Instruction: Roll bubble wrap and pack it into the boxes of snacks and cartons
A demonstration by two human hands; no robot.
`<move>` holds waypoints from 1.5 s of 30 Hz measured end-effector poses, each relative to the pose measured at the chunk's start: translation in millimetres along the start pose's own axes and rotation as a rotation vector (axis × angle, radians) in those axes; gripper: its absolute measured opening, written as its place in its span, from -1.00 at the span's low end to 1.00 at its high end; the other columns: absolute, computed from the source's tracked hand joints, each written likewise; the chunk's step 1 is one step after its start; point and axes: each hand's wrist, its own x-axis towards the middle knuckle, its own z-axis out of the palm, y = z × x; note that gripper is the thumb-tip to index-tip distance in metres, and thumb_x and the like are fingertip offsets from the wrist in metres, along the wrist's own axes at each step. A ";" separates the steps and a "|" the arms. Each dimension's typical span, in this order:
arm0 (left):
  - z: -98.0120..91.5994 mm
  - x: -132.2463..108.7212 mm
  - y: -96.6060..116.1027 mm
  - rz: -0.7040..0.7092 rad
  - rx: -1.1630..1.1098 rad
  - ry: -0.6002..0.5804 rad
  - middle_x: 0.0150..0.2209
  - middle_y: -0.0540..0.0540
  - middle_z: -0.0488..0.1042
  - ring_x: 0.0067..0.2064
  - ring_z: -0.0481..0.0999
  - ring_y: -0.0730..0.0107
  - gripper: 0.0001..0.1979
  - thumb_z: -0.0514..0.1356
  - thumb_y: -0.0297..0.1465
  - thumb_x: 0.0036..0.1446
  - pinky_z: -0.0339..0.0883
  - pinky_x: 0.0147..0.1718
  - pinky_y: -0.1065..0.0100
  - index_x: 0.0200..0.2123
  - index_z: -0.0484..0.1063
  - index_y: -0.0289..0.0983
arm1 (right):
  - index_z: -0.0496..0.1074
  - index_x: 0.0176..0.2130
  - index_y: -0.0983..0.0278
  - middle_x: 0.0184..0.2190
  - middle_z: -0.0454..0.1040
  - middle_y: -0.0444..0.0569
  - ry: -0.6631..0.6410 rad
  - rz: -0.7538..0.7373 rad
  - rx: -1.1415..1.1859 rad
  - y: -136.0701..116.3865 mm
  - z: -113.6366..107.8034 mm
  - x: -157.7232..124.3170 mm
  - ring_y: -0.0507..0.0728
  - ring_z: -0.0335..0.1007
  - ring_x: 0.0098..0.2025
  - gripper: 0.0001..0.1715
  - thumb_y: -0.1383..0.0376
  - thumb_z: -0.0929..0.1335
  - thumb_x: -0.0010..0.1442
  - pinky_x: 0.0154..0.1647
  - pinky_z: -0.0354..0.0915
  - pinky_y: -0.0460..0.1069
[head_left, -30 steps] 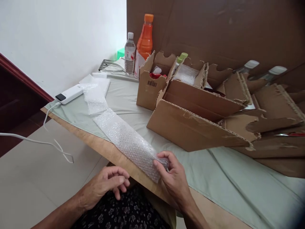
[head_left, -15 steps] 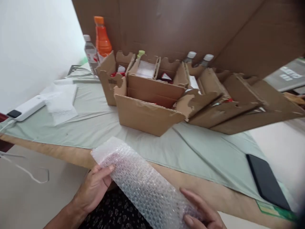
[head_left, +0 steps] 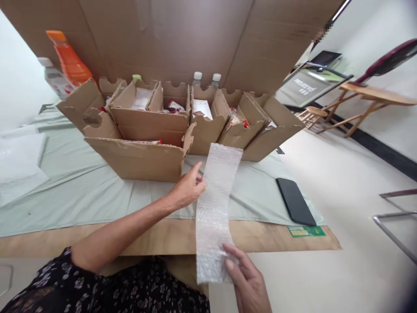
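Observation:
A strip of bubble wrap [head_left: 215,191] stretches from near my lap up toward the cardboard boxes. My right hand [head_left: 247,276] grips its lower right edge between thumb and fingers. Beside the strip's left edge is my left hand [head_left: 187,189], index finger stretched forward and thumb apart from it, with nothing visibly held. Whether the thumb tip touches the strip I cannot tell. Just beyond my left hand stands a wide open cardboard box [head_left: 140,161], with a bit of red showing inside.
Behind stand several narrow cardboard bins [head_left: 208,130] with small packets. An orange bottle [head_left: 70,61] and clear bottles [head_left: 197,79] stand near a tall cardboard panel [head_left: 169,34]. A black phone [head_left: 295,202] lies at right, white wrap sheets [head_left: 21,161] at left. A stool [head_left: 314,113] is beyond.
The view has swung right. My left hand has left the bubble wrap's far corner and reached forward beside it. The strip now points straighter away from me, still in my right hand.

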 end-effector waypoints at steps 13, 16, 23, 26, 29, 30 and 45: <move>-24.1 -146.6 -10.6 0.425 0.479 -0.326 0.46 -0.28 0.17 0.52 0.00 -0.12 -0.30 0.27 -0.58 0.13 0.13 0.38 -0.24 0.34 0.26 -0.19 | 0.57 -0.10 0.22 -0.20 0.62 0.05 -0.145 0.155 0.305 -14.7 18.8 3.7 0.21 0.53 -0.20 -0.55 -0.02 0.52 0.14 -0.14 0.45 0.08; -12.3 -128.9 -11.5 0.476 0.408 -0.277 0.21 -0.20 0.53 0.42 0.26 0.00 -0.64 0.18 -0.62 0.24 0.19 0.34 -0.15 0.06 0.47 -0.21 | 0.57 -0.11 0.24 -0.20 0.61 0.07 -0.200 0.160 0.391 -16.0 30.0 -3.2 0.19 0.53 -0.25 -0.54 -0.01 0.53 0.13 -0.26 0.46 0.05; -22.5 -138.2 -12.2 0.024 0.182 -0.113 -0.16 -0.10 0.63 -0.11 0.60 0.24 -0.80 0.15 -0.48 0.31 0.50 -0.11 0.19 -0.07 0.54 -0.20 | 0.48 0.08 0.25 -0.17 0.65 0.21 -0.218 -0.008 0.556 -6.8 52.3 -23.7 0.26 0.62 -0.23 -0.36 -0.16 0.36 0.27 -0.44 0.45 0.02; -20.0 -139.6 -17.4 -0.097 0.207 -0.031 -0.19 -0.09 0.63 -0.16 0.61 0.25 -0.67 0.16 -0.41 0.30 0.50 -0.11 0.21 0.11 0.48 -0.22 | 0.38 0.21 0.22 -0.12 0.65 0.18 -0.073 -0.145 0.371 -3.9 50.0 -35.3 0.24 0.64 -0.23 -0.42 -0.01 0.36 0.34 -0.41 0.49 0.03; -11.8 -135.0 -22.7 -0.060 0.260 0.019 -0.26 -0.07 0.61 -0.22 0.59 0.25 -0.59 0.14 -0.42 0.29 0.49 -0.13 0.20 0.19 0.43 -0.24 | 0.44 0.17 0.14 -0.17 0.65 0.04 0.062 -0.372 -0.046 -10.6 46.9 -42.1 0.17 0.62 -0.24 -0.63 0.24 0.35 0.40 -0.28 0.52 0.05; -9.3 -132.8 -23.8 -0.040 0.278 0.021 -0.28 -0.07 0.61 -0.23 0.58 0.24 -0.58 0.13 -0.43 0.29 0.49 -0.15 0.19 0.20 0.43 -0.25 | 0.45 0.15 0.12 -0.17 0.64 0.01 0.072 -0.477 -0.199 -14.6 47.4 -41.5 0.16 0.61 -0.21 -0.64 0.32 0.35 0.39 -0.22 0.52 0.06; -25.4 -136.5 -20.4 0.333 0.512 -0.113 0.19 -0.33 0.45 0.27 0.38 -0.08 -0.62 0.24 -0.50 0.28 0.35 0.19 -0.06 0.16 0.40 -0.30 | 0.45 0.10 0.22 0.04 0.62 0.01 -0.045 -0.920 -0.936 -24.8 53.2 8.2 0.21 0.48 0.09 -0.59 0.54 0.28 0.36 0.03 0.35 0.13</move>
